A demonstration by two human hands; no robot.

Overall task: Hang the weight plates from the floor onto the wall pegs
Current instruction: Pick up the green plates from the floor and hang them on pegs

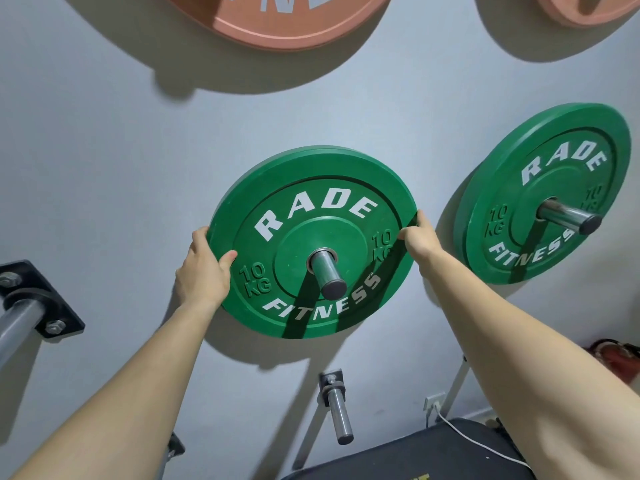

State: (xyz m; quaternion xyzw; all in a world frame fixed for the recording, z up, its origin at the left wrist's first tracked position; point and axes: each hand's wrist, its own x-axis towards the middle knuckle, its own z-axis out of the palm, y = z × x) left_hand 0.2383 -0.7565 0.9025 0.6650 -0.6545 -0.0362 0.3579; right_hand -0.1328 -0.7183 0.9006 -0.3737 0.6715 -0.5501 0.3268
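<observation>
A green 10 kg weight plate (311, 188) marked RADE FITNESS hangs on a steel wall peg (327, 273) that passes through its centre hole. My left hand (202, 268) grips the plate's left rim, thumb on the face and fingers behind. My right hand (420, 235) grips the right rim the same way. A second green 10 kg plate (540, 188) hangs on its own peg (568, 216) to the right.
Two pink plates (284, 26) (581, 12) hang higher on the grey wall. An empty peg (337, 414) sticks out below the held plate, and another bracket with a peg (20, 323) is at the left edge. A dark bench (433, 455) with a white cable lies below.
</observation>
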